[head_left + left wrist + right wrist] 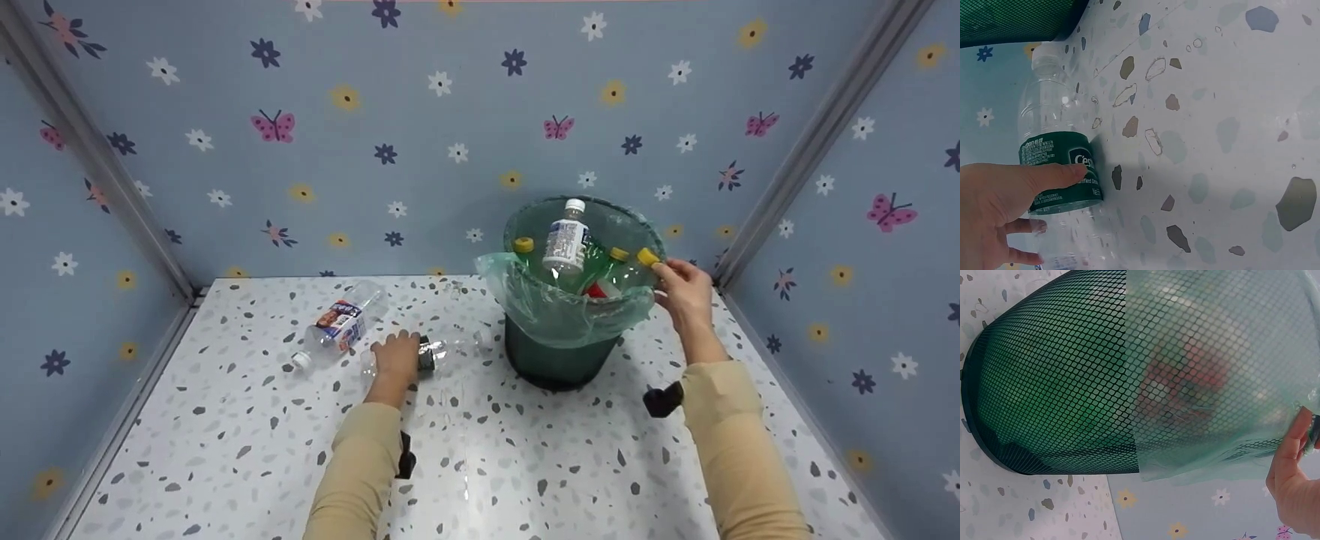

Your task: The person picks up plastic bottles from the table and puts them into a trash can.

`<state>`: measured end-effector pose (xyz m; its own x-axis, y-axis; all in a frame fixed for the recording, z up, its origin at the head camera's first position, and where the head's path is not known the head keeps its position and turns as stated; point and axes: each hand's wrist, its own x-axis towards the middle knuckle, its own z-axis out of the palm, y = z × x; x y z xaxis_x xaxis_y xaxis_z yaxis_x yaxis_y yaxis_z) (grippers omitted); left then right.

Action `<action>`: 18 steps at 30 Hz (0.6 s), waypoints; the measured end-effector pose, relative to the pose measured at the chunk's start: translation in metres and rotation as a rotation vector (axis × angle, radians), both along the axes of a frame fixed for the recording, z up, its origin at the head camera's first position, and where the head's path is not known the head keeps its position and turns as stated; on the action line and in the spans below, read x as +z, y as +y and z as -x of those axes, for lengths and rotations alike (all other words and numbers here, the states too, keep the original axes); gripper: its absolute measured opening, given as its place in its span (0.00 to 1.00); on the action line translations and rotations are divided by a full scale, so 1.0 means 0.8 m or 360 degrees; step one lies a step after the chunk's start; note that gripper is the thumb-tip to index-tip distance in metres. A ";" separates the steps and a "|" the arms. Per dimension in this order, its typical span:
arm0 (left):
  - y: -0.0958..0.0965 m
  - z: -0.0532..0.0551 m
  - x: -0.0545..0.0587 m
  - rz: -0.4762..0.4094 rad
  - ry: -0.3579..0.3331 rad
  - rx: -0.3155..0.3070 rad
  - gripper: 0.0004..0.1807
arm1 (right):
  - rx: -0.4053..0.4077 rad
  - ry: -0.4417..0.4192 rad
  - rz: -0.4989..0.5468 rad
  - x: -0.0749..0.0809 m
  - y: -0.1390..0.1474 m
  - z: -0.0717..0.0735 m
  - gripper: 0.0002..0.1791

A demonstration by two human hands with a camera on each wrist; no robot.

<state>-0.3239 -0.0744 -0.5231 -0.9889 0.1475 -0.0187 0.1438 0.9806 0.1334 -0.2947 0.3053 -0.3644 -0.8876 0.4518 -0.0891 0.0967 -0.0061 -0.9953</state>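
Our left hand grips a clear plastic bottle with a dark green label, which lies on its side on the white, grey-speckled tabletop, thumb across the label and cap end pointing toward the right hand's side. Just beyond that hand, to its left, lies a clear plastic bottle with a blue-and-red label, white cap nearest us.

Our right hand pinches the rim of a pale green, translucent plastic liner — folded over a dark green mesh bin that stands between our hands, nearer the right. Inside, we see a clear white-capped bottle with a white label and several yellow-capped bottles, one cap just beside our right fingertips.
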 end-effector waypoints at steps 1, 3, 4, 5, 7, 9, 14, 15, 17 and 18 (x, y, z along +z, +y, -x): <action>-0.001 -0.001 0.001 -0.0001 0.0005 0.0003 0.31 | -0.0001 -0.0003 -0.0001 0.000 0.000 0.000 0.23; -0.002 -0.004 0.003 -0.0004 0.0019 0.0010 0.28 | -0.0004 -0.0004 -0.0004 0.000 0.000 0.000 0.23; -0.003 -0.006 0.003 -0.0007 0.0022 0.0013 0.26 | -0.0005 -0.0007 -0.0009 0.000 0.000 0.000 0.23; -0.005 -0.008 0.004 -0.0012 0.0021 0.0014 0.25 | -0.0008 -0.0010 -0.0014 -0.001 0.000 0.000 0.23; -0.007 -0.010 0.005 -0.0031 0.0011 0.0014 0.24 | -0.0016 -0.0018 -0.0021 -0.001 0.000 0.000 0.23; -0.010 -0.013 0.007 -0.0054 -0.0017 0.0011 0.26 | -0.0023 -0.0024 -0.0024 -0.001 0.001 0.000 0.23; -0.018 -0.021 0.012 -0.0132 -0.0048 0.0020 0.30 | -0.0016 -0.0002 -0.0045 -0.002 0.000 0.001 0.24; -0.019 -0.022 0.014 -0.0148 -0.0048 0.0026 0.30 | -0.0013 0.0002 -0.0051 -0.002 0.000 0.001 0.25; -0.022 -0.025 0.018 -0.0177 -0.0055 0.0036 0.30 | -0.0011 0.0012 -0.0041 -0.001 -0.001 0.001 0.25; -0.023 -0.026 0.021 -0.0193 -0.0056 0.0041 0.29 | -0.0012 0.0013 -0.0041 -0.001 -0.001 0.000 0.24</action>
